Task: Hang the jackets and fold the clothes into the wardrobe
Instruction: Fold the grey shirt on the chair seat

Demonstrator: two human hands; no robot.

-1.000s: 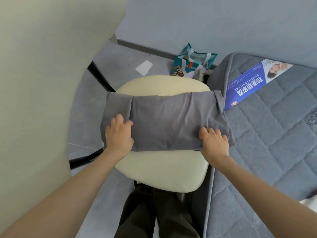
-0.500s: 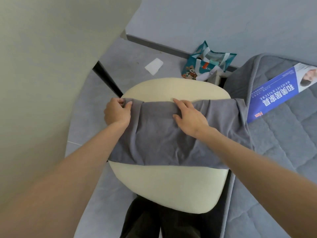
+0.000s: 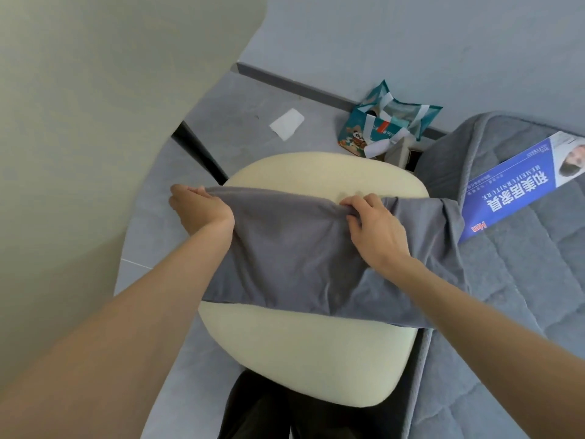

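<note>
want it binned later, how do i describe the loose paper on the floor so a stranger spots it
Find the cream seat cushion under the grey cloth, then look beyond it to the floor near the wall. Left of the teal bag lies a small white paper slip, flat and plain, unlike the printed bag.

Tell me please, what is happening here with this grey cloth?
A person is folding a grey garment on a cream chair seat. The left hand grips its far left corner, and the right hand pinches the far edge near the middle. The garment's right end lies over the edge of a mattress.
</note>
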